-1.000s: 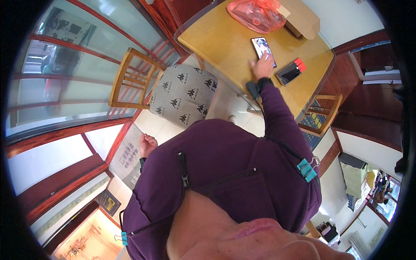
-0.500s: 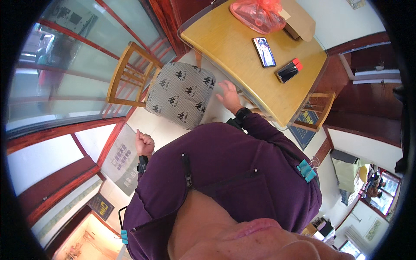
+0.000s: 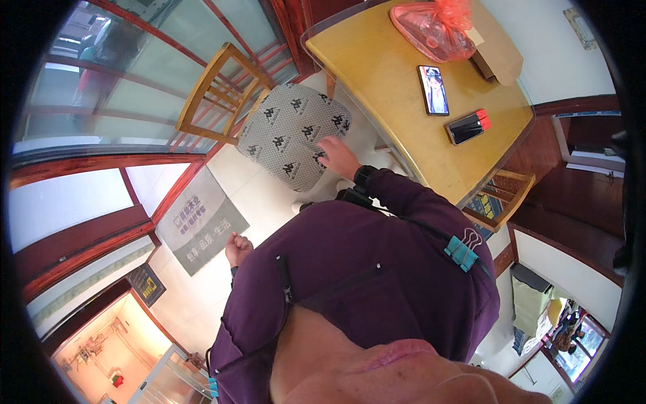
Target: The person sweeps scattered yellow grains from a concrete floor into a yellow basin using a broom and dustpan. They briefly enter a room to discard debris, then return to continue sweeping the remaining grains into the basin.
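Observation:
My right hand, with a black band at the wrist, is open with fingers loosely spread. It hovers at the near right edge of a chair seat with a grey patterned cover; I cannot tell whether it touches the cover. Its palm side is turned away, and nothing shows in it. Low on the left, my left hand is curled into a fist beside my body, with nothing visible in it. It is nearest to a grey printed floor mat.
A yellow wooden table stands right of the chair. On it lie a red plastic bag, a brown cardboard piece, a lit phone and a dark red-tipped case. Another wooden chair stands at the table's near right side.
My right hand has moved left and down, from the table's edge to the chair seat. My left hand has dropped closer to my body. The whole view has shifted, showing more of the mat.

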Available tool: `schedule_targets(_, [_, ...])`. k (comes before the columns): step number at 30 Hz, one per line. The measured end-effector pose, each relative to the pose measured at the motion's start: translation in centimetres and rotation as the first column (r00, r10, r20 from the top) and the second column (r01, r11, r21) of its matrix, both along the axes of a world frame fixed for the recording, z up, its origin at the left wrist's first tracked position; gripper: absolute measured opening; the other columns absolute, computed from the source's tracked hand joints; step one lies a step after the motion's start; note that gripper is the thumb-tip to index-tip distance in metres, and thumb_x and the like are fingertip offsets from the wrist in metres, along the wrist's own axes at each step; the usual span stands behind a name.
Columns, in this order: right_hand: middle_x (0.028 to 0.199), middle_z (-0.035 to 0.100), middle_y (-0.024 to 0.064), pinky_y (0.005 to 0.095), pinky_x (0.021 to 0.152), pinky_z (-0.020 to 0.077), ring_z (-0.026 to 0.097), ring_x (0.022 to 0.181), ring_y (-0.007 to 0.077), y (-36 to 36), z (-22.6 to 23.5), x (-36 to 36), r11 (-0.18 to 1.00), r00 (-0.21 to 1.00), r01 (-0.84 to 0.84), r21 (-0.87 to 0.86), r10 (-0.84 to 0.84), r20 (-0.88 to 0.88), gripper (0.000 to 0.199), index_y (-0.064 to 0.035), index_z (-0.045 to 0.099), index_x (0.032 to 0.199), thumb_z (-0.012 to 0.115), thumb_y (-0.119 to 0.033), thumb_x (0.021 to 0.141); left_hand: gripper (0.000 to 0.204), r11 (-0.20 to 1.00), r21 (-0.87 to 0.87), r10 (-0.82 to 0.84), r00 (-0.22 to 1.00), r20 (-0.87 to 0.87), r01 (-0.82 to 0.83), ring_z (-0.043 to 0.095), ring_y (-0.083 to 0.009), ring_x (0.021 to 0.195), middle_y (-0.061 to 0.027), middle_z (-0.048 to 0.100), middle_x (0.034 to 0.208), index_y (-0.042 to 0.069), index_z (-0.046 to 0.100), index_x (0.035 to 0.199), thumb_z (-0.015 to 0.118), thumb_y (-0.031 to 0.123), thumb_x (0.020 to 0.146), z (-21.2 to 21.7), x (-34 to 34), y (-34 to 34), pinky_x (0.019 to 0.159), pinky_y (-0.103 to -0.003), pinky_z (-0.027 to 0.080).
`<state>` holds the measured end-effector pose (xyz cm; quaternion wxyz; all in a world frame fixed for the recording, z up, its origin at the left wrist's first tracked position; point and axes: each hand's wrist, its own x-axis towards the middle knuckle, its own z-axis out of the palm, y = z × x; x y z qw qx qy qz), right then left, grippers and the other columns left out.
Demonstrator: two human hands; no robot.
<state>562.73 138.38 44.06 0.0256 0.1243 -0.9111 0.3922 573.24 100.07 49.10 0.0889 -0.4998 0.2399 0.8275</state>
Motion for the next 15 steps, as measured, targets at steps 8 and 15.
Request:
schedule_targets(8, [0.11, 0.043, 0.0144, 0.0353, 0.084, 0.0375, 0.043, 0.1, 0.0302, -9.0, 1.4, -0.6, 0.99, 0.99, -0.139, 0.01, 0.139, 0.013, 0.036, -0.0042, 0.048, 0.106, 0.056, -0.018, 0.074, 0.028, 0.998, -0.013, 0.063, 0.992, -0.109, -0.065, 0.018, -0.0071, 0.038, 0.0049, 0.021, 0.046, 0.012, 0.035, 0.061, 0.044, 0.021, 0.085, -2.9, 4.6, -8.7, 0.035, -0.021, 0.018])
schedule_targets(15, [0.108, 0.045, 0.0181, 0.0359, 0.085, 0.0368, 0.043, 0.101, 0.0322, -22.4, 0.3, -0.1, 0.97, 0.97, -0.238, 0.05, 0.24, -0.03, 0.034, -0.0005, 0.049, 0.103, 0.054, -0.016, 0.073, 0.032, 0.964, -0.074, 0.235, 0.95, -0.204, -0.254, 0.019, -0.0067, 0.037, 0.0057, 0.021, 0.045, 0.015, 0.03, 0.059, 0.046, 0.024, 0.085, -0.2, 9.8, -20.4, 0.033, -0.02, 0.017])
